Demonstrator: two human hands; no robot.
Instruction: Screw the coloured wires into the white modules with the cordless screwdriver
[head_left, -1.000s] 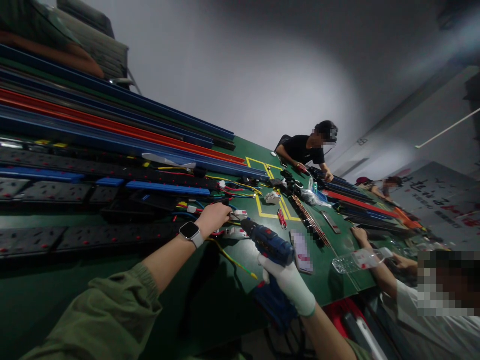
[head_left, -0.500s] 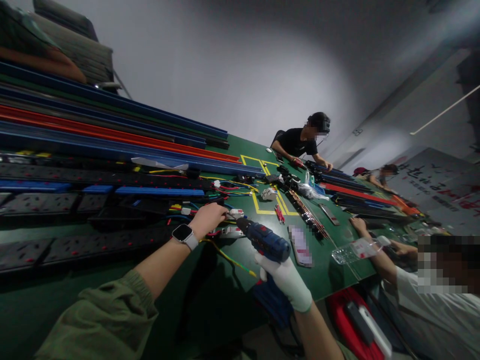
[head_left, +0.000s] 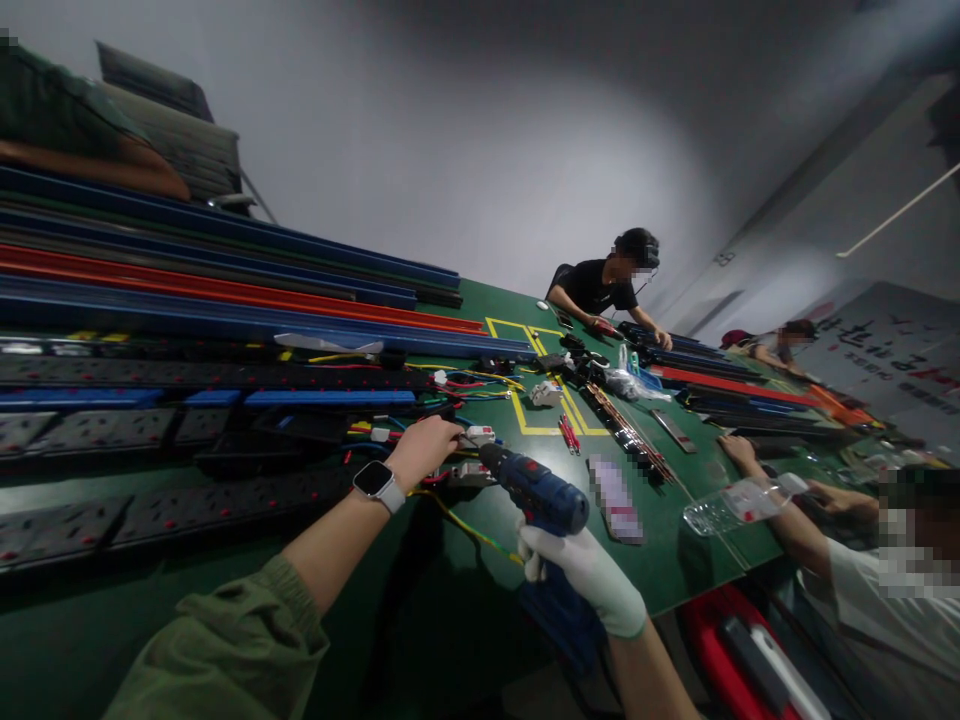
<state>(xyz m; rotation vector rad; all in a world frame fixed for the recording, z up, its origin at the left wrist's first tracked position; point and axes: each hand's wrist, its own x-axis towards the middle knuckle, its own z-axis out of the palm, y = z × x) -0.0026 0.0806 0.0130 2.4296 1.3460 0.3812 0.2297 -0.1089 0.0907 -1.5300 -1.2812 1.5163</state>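
My right hand point(head_left: 581, 575), in a white glove, grips a blue cordless drill point(head_left: 536, 490) whose tip points at a small white breaker point(head_left: 474, 470) on the green table point(head_left: 480, 590). My left hand point(head_left: 426, 447), bare with a smartwatch on the wrist, is closed around the breaker and its coloured wires point(head_left: 457, 520). The fingers hide most of what they pinch. A second white breaker piece point(head_left: 480, 435) lies just beyond the drill tip.
Long blue, red and black rails point(head_left: 225, 290) and black socket strips point(head_left: 150, 430) fill the left. Yellow tape point(head_left: 540, 400) marks a square mid-table amid small parts. A person in black sits at the far end; another at right holds a clear plastic package point(head_left: 739, 500).
The view has shifted slightly with my head. Both hands keep their hold, with the drill tip staying at the breaker.
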